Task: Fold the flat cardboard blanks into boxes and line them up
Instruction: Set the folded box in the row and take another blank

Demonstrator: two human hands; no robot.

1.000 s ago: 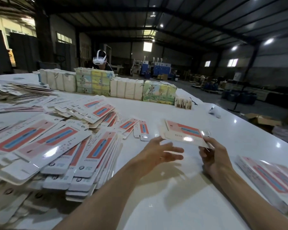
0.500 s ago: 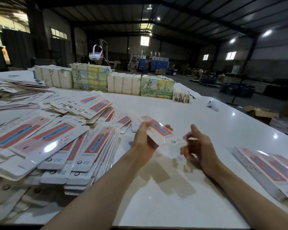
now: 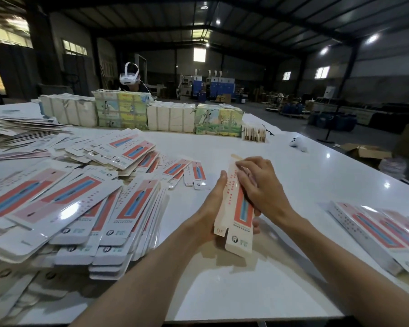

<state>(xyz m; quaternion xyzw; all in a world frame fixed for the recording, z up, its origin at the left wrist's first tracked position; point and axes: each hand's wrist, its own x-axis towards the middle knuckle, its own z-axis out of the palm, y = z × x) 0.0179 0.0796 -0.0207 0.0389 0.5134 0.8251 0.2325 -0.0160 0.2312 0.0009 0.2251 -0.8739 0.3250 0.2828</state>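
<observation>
Above the glossy white table [image 3: 293,291] I am gripping a long white cardboard blank with red-and-blue panel [image 3: 242,210]: left hand [image 3: 208,208] cupping its left edge, right hand [image 3: 265,192] curling over its right. Matching flat blanks [image 3: 80,204] are lying heaped leftward, folded boxes [image 3: 373,230] rightward.

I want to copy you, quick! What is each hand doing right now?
Left hand: holding the cardboard blank from its left side.
Right hand: fingers curled on the same blank, near its far end.
</observation>
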